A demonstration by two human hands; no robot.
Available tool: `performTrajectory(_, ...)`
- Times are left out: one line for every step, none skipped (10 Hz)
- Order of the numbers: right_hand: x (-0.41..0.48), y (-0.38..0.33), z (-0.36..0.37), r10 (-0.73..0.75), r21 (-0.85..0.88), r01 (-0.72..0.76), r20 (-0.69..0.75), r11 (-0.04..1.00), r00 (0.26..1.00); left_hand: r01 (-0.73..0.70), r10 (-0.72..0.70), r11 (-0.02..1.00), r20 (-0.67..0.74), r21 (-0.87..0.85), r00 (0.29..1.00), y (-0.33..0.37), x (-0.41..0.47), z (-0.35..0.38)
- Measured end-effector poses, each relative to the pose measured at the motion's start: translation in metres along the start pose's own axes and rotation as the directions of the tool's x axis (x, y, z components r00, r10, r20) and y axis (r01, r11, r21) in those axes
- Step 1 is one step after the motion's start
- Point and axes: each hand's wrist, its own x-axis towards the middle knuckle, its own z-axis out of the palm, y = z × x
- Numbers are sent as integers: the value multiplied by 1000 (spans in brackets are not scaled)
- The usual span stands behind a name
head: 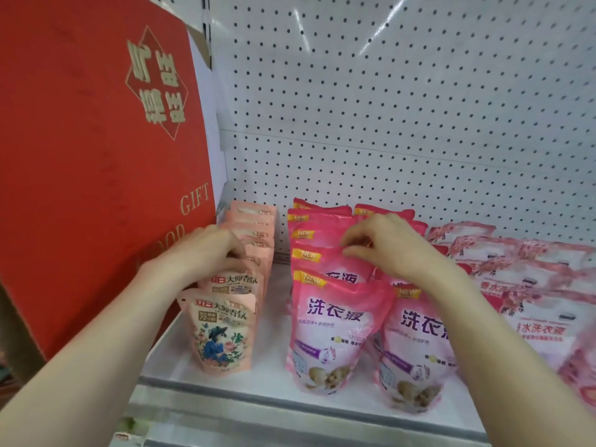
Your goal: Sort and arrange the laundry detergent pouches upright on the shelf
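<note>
While pouches (329,330) stand upright, hands (383,246) seemingly pinch one.

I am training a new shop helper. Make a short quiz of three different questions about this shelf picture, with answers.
1. True or false: the left hand rests on the row of small peach floral pouches.
2. Which word is printed in gold on the large red cardboard box?
3. The right hand touches: A) the bright pink plastic pouches, B) the white perforated back panel.

Key: 1 true; 2 GIFT; 3 A.
</note>
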Motion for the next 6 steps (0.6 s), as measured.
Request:
performTrajectory(2,0,3,7,11,-7,-33,1000,999,-3,3,1000,-11,-7,1000,0,-1,0)
performTrajectory(2,0,7,9,13,-9,-17,1000,1000,-18,17,999,-29,-30,999,2,-2,-1)
performTrajectory(-3,-1,7,2,7,-2,-11,1000,1000,-77,66,992,-109,-97,992,9,-6,-5)
performTrajectory(-15,-3,2,6,43,-4,-64,999,998,-179,141,978,-283,-112,949,25,-14,-8)
performTrajectory(-28,-4,-3,25,48,-19,-130,999,991,-297,221,948,-435,-112,873,45,-25,-10)
performTrajectory(-61,0,-15,43,74,-23,-285,997,957,-387,246,913,-583,-129,775,56,-47,-3)
